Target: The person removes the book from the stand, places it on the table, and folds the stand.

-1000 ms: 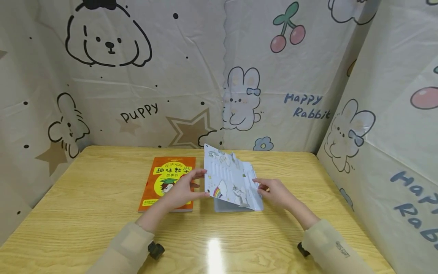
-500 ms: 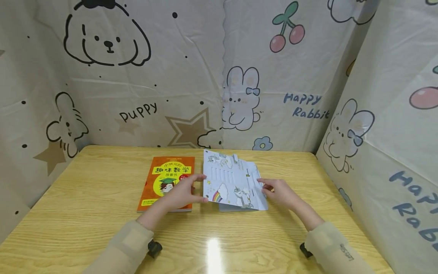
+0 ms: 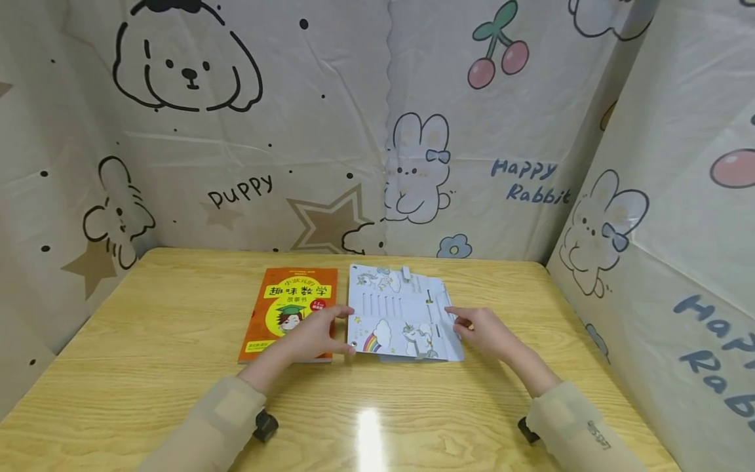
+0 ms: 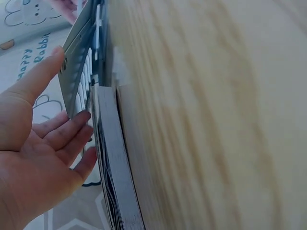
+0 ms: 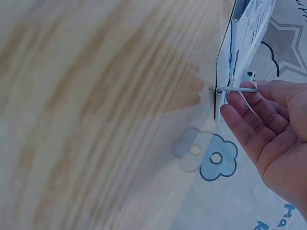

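Observation:
A white folding book stand [image 3: 389,314], printed with unicorns and a rainbow, lies nearly flat, with a row of slots and small clips along its edges. At its left edge is my left hand [image 3: 315,331], thumb and forefinger spread and touching the panel. The left wrist view shows this panel [image 4: 76,62] raised at a slant over the part below. My right hand [image 3: 480,328] is at the stand's right edge. In the right wrist view its thumb and fingers pinch a thin metal rod [image 5: 240,89] that joins the stand's base [image 5: 223,72].
An orange book [image 3: 259,321] with a yellow title panel lies left of the stand, partly behind my left hand. Beneath everything is a wood-grain table [image 3: 177,288]. A cloth with cartoon prints [image 3: 330,131] hangs behind the table and at its sides.
The stand's left panel has come down from a steep tilt to nearly level, my left hand following its edge. My right hand has shifted slightly right with the stand's right side.

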Demonstrator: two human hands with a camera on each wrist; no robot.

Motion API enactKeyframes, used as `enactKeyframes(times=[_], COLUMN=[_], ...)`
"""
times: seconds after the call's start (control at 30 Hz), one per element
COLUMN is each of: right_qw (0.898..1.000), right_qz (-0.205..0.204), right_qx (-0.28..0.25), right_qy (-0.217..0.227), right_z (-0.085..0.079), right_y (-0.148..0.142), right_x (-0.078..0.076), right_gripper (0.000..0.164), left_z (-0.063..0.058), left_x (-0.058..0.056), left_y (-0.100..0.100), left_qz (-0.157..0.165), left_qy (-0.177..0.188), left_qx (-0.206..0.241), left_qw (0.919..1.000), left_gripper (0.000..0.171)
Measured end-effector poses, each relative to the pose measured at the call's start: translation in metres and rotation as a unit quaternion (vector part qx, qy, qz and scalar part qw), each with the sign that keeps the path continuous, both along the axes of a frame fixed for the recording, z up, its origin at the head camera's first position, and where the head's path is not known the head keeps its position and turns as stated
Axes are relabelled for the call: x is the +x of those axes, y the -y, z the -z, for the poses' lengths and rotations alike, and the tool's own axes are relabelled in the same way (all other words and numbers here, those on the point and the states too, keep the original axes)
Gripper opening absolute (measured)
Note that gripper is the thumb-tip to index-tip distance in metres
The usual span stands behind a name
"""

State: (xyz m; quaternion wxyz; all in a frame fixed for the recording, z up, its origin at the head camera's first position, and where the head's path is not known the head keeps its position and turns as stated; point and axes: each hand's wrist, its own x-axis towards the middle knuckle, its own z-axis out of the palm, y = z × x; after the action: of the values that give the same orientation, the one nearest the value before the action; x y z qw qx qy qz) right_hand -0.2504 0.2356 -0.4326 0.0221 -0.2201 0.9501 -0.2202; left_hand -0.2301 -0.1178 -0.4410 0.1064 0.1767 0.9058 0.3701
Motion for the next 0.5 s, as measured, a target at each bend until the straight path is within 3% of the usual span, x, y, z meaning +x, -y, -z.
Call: enactKeyframes(times=[0.5], right_qw=[1.0], right_qz=[0.011], right_qx=[-0.007], right_qy=[0.018], right_z=[0.001], right_y=[-0.0027], right_x=[-0.0021], right_gripper=[0.039], left_z=[0.0098], left_x=[-0.006], left_y=[-0.0016], left_qz=[0.03], left_qy=[-0.045], left_qx=[-0.066], left_qw=[0.9964], left_gripper=[0.08])
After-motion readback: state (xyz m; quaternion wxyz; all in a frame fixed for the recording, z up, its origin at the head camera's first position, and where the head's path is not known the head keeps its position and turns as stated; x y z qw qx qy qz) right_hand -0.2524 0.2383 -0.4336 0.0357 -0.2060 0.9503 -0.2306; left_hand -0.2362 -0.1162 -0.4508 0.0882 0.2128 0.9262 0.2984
